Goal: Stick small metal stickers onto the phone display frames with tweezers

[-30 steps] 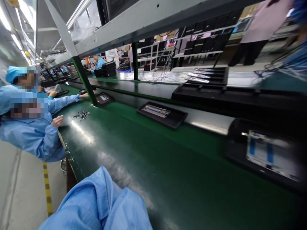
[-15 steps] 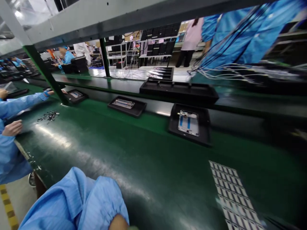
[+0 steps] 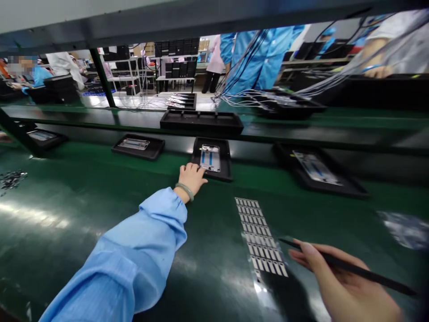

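Observation:
My left hand [image 3: 192, 179], with a bracelet at the wrist, reaches to the near left corner of a black tray [image 3: 226, 156]. Its fingers are apart and seem to touch the tray's edge. In that tray lies a silver phone frame [image 3: 215, 159] with blue strips. My right hand [image 3: 338, 277] is closed around black tweezers [image 3: 362, 269], their tip pointing left. Left of that tip a sheet of small pale stickers [image 3: 258, 232] lies on the green bench.
Another tray [image 3: 351, 189] with a phone frame [image 3: 317, 167] sits to the right, near a clear plastic bag [image 3: 405, 229]. More trays [image 3: 152, 152] stand left. Small dark parts [image 3: 11, 180] lie far left. A shelf [image 3: 134, 118] runs behind; people stand beyond.
The view has turned right. My left hand has come into view and stretched forward to the tray. My right hand with the tweezers now shows, as does the right tray.

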Available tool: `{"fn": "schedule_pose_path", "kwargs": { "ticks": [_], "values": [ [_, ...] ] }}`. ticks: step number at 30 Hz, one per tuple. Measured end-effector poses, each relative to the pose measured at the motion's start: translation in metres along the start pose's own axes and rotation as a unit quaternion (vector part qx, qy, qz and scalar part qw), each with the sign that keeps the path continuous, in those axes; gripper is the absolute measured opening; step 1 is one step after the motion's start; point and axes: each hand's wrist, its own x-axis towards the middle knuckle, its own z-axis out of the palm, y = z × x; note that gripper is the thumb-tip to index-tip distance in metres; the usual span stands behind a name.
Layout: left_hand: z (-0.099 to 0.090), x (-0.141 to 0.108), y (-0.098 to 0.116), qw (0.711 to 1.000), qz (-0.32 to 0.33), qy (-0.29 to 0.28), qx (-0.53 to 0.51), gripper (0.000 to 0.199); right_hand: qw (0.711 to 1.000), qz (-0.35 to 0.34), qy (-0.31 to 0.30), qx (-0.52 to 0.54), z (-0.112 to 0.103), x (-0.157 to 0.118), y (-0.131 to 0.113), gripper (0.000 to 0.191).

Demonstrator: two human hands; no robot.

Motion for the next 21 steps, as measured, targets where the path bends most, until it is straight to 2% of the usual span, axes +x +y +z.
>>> {"fn": "schedule_pose_path", "kwargs": {
  "ticks": [4, 6, 9, 14, 18, 21],
  "values": [
    [0.010, 0.026, -0.020, 0.996, 0.018, 0.032, 0.077, 0.029, 0.999, 0.005, 0.009, 0.038, 0.001, -0.003, -0.002, 0.036],
    [0.011, 0.025, -0.026, 0.994, 0.033, 0.048, 0.096, 0.028, 0.998, 0.000, 0.010, 0.062, 0.002, -0.003, 0.002, 0.038],
    [0.009, 0.009, -0.029, 0.990, 0.059, 0.067, 0.107, 0.024, 0.993, 0.018, -0.006, 0.114, 0.003, -0.002, 0.009, 0.039],
    [-0.002, -0.047, -0.026, 0.984, 0.144, 0.039, 0.097, 0.008, 0.986, 0.035, -0.048, 0.155, 0.002, -0.004, 0.013, 0.040],
    [-0.023, -0.106, -0.021, 0.975, 0.208, -0.028, 0.078, 0.006, 0.984, 0.055, -0.072, 0.152, -0.002, -0.010, 0.007, 0.043],
    [-0.041, -0.149, -0.010, 0.959, 0.256, -0.100, 0.060, 0.005, 0.982, 0.072, -0.120, 0.130, -0.003, -0.015, 0.002, 0.045]
  ]
}}
